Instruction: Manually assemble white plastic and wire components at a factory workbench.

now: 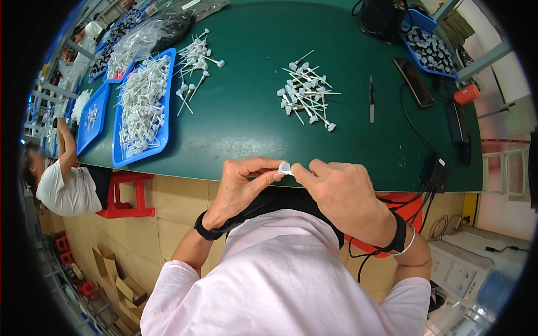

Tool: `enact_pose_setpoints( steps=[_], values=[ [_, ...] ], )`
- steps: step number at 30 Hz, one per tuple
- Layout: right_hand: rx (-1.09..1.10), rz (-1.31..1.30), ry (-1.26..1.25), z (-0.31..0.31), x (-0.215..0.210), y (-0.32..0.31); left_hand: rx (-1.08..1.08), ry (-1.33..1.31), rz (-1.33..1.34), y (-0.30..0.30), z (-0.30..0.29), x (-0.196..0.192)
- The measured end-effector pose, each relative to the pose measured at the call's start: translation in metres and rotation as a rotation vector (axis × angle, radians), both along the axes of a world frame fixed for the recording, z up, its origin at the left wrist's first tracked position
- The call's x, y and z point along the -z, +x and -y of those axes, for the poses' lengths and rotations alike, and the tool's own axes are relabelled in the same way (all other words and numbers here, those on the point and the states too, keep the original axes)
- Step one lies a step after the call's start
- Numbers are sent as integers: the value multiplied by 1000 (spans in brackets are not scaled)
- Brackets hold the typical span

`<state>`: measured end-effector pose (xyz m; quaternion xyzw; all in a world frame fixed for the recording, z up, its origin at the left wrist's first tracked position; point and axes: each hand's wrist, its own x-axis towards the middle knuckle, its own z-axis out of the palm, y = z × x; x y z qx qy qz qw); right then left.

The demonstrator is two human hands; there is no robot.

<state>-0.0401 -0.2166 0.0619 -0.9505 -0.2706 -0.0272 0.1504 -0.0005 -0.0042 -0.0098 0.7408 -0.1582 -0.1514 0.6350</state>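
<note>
Just over the table's near edge, both my hands meet at a small white plastic piece with a rounded head. Thumb and forefinger of my left hand pinch it from the left. My right hand is closed at its right side, fingertips touching it; my fingers hide part of the piece. Beyond my hands lies a loose pile of white plastic pieces with capped heads and thin stems. More of these pieces fill a blue tray on the left, and a smaller heap lies beside that tray.
On the green table to the right lie tweezers, a phone and cables. A blue tray of dark-and-clear parts stands far right, near an orange roll. At left, a person sits by another blue tray.
</note>
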Motion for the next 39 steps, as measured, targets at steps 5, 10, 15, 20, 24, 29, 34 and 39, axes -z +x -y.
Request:
enact_pose_setpoints(
  steps=[5,10,15,20,24,29,34,39],
  values=[
    [18,-16,-23,-3,2,0,-31,24,-10,-1,0,6],
    [44,-198,300,14,9,7,-38,27,7,1,-1,0],
    [56,-254,410,15,8,8,-37,23,27,1,0,-1],
    [45,-238,415,16,13,8,-35,27,51,1,1,-3],
    [42,-251,396,17,14,8,-33,49,74,1,1,-2],
    [41,-259,395,18,14,8,-37,57,100,1,2,-1],
    [40,-270,414,19,15,8,-31,77,144,1,3,-3],
    [32,-300,380,20,13,12,-30,117,162,1,3,-7]
  ],
)
